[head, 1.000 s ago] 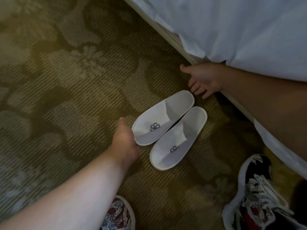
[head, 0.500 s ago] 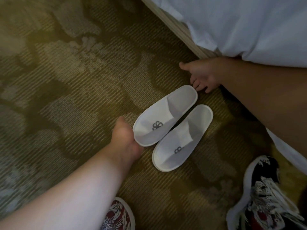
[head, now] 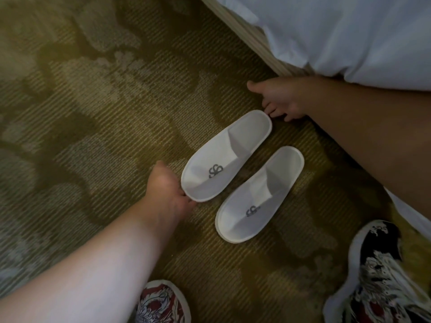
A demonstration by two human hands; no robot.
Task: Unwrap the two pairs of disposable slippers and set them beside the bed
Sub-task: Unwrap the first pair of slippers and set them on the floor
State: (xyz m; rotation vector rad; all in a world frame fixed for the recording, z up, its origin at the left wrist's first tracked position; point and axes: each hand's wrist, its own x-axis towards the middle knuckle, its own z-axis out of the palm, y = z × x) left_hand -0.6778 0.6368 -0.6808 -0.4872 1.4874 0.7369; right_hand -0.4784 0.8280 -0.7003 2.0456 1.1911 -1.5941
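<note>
Two white disposable slippers with a grey logo lie unwrapped on the patterned carpet, toes pointing away from the bed point(head: 338, 31). The far slipper point(head: 233, 150) has my left hand point(head: 165, 190) at its toe, fingers curled onto the rim. My right hand point(head: 279, 99) is spread at its heel, with the fingertips touching the heel edge. The near slipper point(head: 263, 190) lies parallel to the far one, a narrow strip of carpet between them, and neither hand touches it. No second pair or wrapper is in view.
White bedding hangs over the bed's wooden base point(head: 245, 36) at the top right. My two patterned shoes stand at the bottom edge, the left shoe point(head: 163, 304) and the right shoe point(head: 377, 271). Olive carpet point(head: 93, 113) spreads to the left.
The far slipper has shifted away from the near one, opening a gap between them. My right hand's fingertips have come down onto its heel; my left hand stays at its toe.
</note>
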